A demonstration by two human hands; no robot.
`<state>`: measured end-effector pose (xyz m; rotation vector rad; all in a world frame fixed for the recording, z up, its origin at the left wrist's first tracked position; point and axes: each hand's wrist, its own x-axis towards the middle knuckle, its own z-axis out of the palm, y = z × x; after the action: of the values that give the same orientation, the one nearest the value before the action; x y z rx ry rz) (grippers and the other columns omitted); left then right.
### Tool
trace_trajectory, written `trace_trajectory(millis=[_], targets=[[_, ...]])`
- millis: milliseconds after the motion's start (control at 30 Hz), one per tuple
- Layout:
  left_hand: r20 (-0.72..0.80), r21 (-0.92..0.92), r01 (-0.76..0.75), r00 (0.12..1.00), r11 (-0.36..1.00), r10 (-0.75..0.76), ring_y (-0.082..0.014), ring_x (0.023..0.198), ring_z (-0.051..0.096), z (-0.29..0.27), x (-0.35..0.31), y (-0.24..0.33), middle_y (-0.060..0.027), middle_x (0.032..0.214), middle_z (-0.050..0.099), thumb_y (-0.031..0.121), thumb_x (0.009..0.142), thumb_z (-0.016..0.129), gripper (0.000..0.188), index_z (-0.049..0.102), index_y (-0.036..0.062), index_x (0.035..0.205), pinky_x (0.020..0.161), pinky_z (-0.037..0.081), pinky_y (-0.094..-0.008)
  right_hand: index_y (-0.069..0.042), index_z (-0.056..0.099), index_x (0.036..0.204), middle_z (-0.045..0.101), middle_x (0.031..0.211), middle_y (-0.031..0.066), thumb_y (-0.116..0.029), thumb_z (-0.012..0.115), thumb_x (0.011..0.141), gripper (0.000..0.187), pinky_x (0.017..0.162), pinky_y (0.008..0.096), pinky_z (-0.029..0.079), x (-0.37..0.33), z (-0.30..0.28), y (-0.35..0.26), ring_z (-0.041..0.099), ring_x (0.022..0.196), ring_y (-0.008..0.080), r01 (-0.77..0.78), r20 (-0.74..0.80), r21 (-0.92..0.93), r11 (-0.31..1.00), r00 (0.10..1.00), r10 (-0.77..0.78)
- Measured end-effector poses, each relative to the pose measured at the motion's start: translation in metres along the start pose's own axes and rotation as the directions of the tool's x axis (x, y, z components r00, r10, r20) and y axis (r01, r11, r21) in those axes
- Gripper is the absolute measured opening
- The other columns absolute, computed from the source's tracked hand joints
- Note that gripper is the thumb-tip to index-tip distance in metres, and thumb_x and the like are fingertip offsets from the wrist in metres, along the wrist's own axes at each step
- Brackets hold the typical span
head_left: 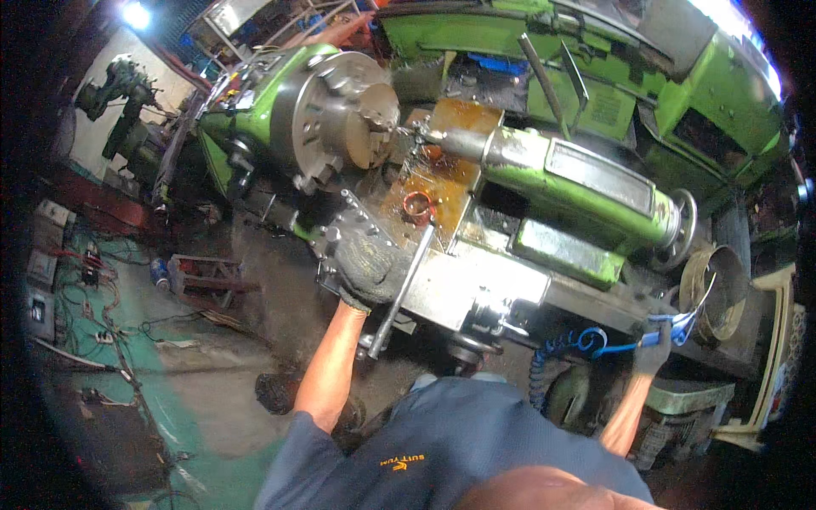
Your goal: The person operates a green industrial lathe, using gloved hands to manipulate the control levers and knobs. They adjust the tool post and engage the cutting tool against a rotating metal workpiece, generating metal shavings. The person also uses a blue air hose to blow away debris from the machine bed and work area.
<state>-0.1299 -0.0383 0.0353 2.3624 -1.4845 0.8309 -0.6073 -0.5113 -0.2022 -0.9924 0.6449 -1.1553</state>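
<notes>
My left hand (371, 265), in a dark grey knitted glove, is closed over the top of the lathe's tool post (347, 231), its fingers curled down and partly hidden. Beside that hand a long steel bar handle (402, 293) slants across the carriage. Far to the right, my gloved right hand (653, 350) grips a blue air blow gun (667, 333). A blue coiled hose (544, 361) runs from the gun. The lathe chuck (344, 110) holds a round metal workpiece (370, 140), and the tailstock (569, 174) points toward it.
An orange-red ring (418, 206) lies on the oily chip tray (450, 178) among metal shavings. A handwheel (680, 229) sticks out at the tailstock's end, near a round metal drum (722, 289). Cables (106, 314) trail over the green floor at left, near a small reddish stand (204, 280).
</notes>
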Motion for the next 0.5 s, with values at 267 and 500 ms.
trace_trajectory(millis=[267,500], targets=[[-0.137,-0.374,0.034,0.986,0.927,-0.092,-0.0295,0.061,0.061,0.022,-0.017,-0.015,-0.0047,0.065,0.063,0.028,0.077,0.074,0.016,0.067,0.0167,0.067,0.062,0.048,-0.0444,-0.001,0.057,0.141,0.07,0.11,0.0029,-0.026,0.07,0.097,0.052,0.075,0.0299,0.052,-0.039,0.262,-0.064,0.063,0.088,0.0132,0.243,0.503,-0.618,0.747,0.853,0.139],[-0.348,-0.165,-0.057,0.937,0.985,-0.004,-0.0311,0.052,0.057,-0.002,0.005,0.003,-0.0093,0.057,0.057,0.026,0.084,0.074,0.033,0.058,0.0129,0.058,0.05,0.043,-0.0463,-0.008,0.048,0.141,0.068,0.109,0.0318,-0.042,0.068,0.097,0.059,0.09,0.0522,0.052,-0.031,0.456,-0.012,0.068,0.106,0.0474,0.61,0.77,-0.629,0.482,0.576,0.274]])
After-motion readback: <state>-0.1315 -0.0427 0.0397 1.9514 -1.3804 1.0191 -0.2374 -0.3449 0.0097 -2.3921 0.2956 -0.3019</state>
